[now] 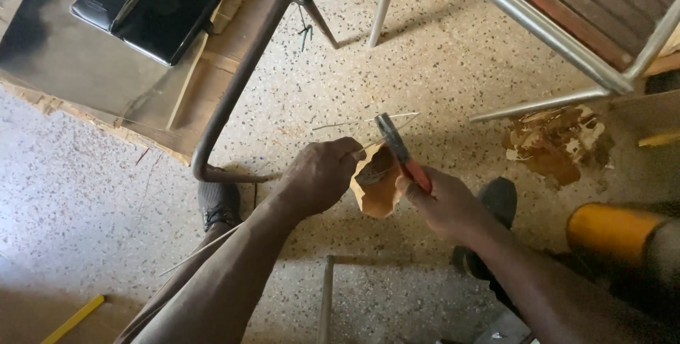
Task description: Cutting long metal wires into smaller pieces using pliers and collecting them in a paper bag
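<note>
At frame centre, the left hand (322,174) pinches a thin wire (386,128) running up-right; the right hand (443,202) grips red-handled pliers (398,149), whose tip meets the wire just above the left fingers.

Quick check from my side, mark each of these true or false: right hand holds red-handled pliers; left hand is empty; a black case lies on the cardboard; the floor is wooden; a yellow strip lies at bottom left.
1. The right hand holds red-handled pliers. True.
2. The left hand is empty. False: it pinches a thin wire beside a tan curled piece.
3. A black case lies on the cardboard. True.
4. The floor is wooden. False: it is speckled terrazzo.
5. A yellow strip lies at bottom left. True.
</note>
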